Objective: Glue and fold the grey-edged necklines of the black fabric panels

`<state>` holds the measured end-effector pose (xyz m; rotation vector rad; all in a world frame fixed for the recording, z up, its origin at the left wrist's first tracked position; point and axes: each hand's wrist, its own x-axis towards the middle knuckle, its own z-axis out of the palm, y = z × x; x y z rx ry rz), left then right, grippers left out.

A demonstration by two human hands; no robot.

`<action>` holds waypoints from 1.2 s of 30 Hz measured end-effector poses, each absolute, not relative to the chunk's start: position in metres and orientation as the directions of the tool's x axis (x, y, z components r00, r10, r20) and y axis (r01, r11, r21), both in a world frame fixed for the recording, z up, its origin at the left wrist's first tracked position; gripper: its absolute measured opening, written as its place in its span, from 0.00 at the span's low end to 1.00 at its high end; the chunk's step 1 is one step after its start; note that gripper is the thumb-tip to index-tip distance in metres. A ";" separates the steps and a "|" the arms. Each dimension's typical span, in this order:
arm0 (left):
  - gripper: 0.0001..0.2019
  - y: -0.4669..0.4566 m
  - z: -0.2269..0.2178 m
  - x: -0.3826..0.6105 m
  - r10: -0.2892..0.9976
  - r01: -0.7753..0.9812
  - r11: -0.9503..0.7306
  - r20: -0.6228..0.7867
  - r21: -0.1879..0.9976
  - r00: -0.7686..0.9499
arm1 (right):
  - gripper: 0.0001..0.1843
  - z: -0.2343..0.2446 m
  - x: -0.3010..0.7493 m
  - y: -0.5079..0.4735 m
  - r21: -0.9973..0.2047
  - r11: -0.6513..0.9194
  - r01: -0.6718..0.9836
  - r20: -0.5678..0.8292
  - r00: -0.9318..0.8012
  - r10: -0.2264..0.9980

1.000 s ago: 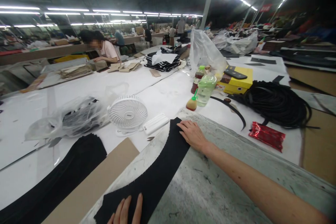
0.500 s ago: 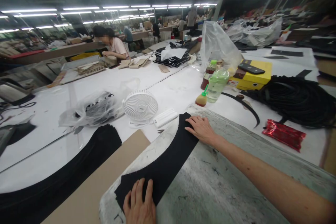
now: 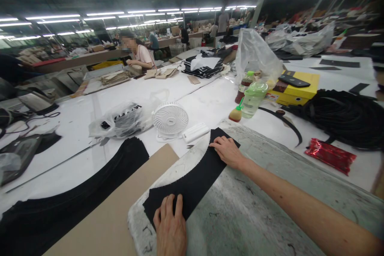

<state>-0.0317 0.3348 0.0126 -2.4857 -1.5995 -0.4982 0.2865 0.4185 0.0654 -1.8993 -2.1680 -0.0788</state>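
Observation:
A curved black fabric piece point(image 3: 195, 178) lies on a grey, stained work slab point(image 3: 255, 208). My left hand point(image 3: 170, 228) rests flat on its near end, fingers stretched out. My right hand point(image 3: 228, 152) lies flat on its far end, fingers apart, arm reaching in from the lower right. Neither hand grips anything. To the left, a stack of similar curved black pieces point(image 3: 75, 200) lies on the white table, with a brown cardboard sheet point(image 3: 120, 208) between the stack and the slab.
A small white fan point(image 3: 170, 120), a white flat box point(image 3: 195, 132), a plastic bag point(image 3: 123, 120), bottles point(image 3: 252, 98), a yellow box point(image 3: 297, 88), coiled black cord point(image 3: 345, 118) and a red packet point(image 3: 330, 155) sit beyond. A person point(image 3: 139, 54) works at the far table.
The view has shifted so everything sits further right and up. My left hand has come fully into view on the near end of the fabric; my right hand has slid further onto its far end.

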 end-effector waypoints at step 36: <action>0.13 0.080 0.071 -0.174 0.937 0.952 0.145 -0.347 0.268 -0.045 | 0.15 0.084 0.011 0.119 -0.890 -0.351 0.292 -0.421 -0.227 0.878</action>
